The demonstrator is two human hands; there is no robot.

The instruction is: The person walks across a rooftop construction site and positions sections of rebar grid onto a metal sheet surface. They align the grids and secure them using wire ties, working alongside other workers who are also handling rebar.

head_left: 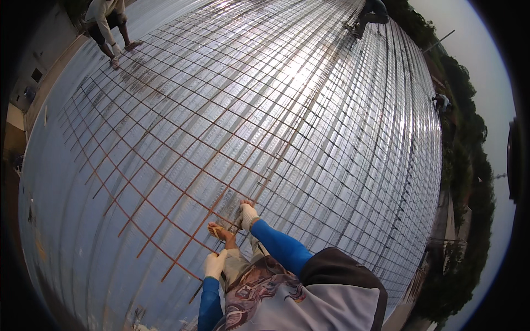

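A wide mesh of thin reinforcing bars, rusty brown at the near left, lies over ribbed metal decking. My left hand, in a pale work glove, closes at a bar on the near edge of the mesh, beside my knee. Further forward, my right hand, gloved with bare fingertips showing, is closed low over a bar crossing. What its fingers hold is too small to make out. My sandalled foot stands between the two hands, among the bars.
At the far left a person bends over the mesh edge. Another person crouches at the far end, and a third person is at the right edge. Loose bar ends stick out at the near left. Trees border the right side.
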